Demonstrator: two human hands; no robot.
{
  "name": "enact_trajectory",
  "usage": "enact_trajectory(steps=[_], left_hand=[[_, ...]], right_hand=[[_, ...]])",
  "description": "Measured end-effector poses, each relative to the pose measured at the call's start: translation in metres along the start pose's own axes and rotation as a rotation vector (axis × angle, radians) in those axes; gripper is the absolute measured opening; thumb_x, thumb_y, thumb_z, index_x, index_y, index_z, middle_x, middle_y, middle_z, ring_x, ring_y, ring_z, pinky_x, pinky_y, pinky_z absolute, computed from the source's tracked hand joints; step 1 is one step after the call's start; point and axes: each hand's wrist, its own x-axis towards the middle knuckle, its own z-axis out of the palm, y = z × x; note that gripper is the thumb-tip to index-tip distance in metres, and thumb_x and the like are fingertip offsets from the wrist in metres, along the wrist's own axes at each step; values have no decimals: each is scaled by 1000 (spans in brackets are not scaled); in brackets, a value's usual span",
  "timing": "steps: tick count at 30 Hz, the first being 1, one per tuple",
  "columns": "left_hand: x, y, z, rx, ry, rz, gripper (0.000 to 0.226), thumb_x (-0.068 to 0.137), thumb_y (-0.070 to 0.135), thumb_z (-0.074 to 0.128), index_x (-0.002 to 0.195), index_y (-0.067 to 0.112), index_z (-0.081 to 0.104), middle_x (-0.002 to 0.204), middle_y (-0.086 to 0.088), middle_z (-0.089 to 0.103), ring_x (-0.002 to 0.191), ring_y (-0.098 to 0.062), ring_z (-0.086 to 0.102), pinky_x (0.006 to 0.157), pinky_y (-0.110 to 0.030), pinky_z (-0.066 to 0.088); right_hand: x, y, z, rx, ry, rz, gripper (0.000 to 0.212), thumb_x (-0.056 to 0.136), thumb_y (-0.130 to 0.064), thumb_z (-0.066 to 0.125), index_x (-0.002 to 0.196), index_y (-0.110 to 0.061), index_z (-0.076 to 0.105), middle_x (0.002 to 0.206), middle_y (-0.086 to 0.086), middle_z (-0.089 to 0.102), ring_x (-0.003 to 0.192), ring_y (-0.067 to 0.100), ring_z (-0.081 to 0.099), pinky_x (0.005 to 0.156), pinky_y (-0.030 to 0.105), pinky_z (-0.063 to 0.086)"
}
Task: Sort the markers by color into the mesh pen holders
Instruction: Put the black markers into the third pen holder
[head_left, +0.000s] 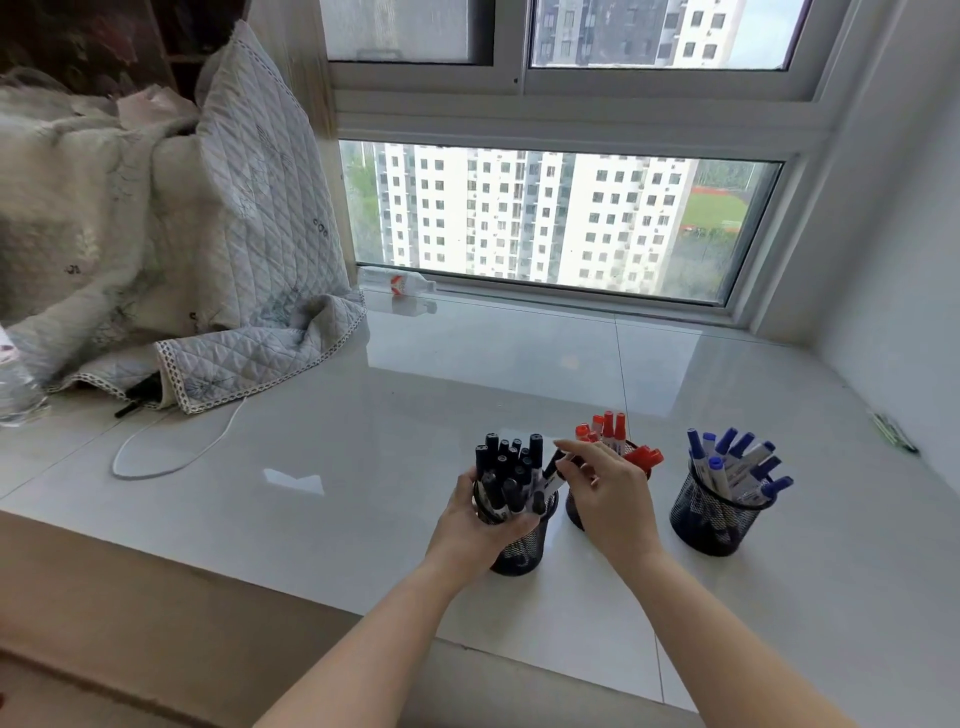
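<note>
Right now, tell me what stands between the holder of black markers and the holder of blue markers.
In the head view, the holder of red markers stands between the black-marker holder and the blue-marker holder, partly hidden behind the right hand.

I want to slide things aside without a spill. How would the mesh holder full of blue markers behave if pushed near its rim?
The blue holder would probably tip rather than slide: its blue markers lean outward well above the rim, so it looks top-heavy. The glossy sill looks slick, so a low push near the base likely glides. Open mesh suggests a light cup.
</note>
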Motion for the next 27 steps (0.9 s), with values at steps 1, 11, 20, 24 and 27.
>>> enact_trajectory(steps=[1,11,20,24,27], left_hand=[[0,0,0,-3,1,-2,72,50,54,79,111,46,42,97,26,63,86,18,57,79,-20,48],[-2,4,1,-5,-2,-1,64,51,54,79,102,54,41,102,22,62,95,10,55,84,-24,48],[-1,6,6,74,68,45,81,45,52,78,117,35,44,113,13,47,105,-4,53,89,-27,46],[2,4,10,79,62,57,74,45,51,78,109,43,42,112,17,50,103,-1,54,87,-25,45],[5,3,9,91,61,44,70,47,50,78,105,45,40,107,21,56,101,1,55,82,-22,43]], right_hand=[[0,1,1,7,-23,15,26,86,-12,63,112,-16,67,91,-6,65,69,5,56,73,22,48],[4,16,8,4,-453,162,38,96,-24,45,133,-34,47,87,-11,49,84,8,48,72,18,36],[-14,22,7,136,-169,177,28,92,-19,53,114,-36,58,93,-15,55,70,3,54,66,10,39],[-30,34,-2,145,200,331,16,87,-14,58,96,-26,54,83,-9,57,72,14,57,60,19,40],[-37,45,-7,79,277,470,30,83,-22,65,105,-19,46,94,-1,52,80,18,53,62,24,41]])
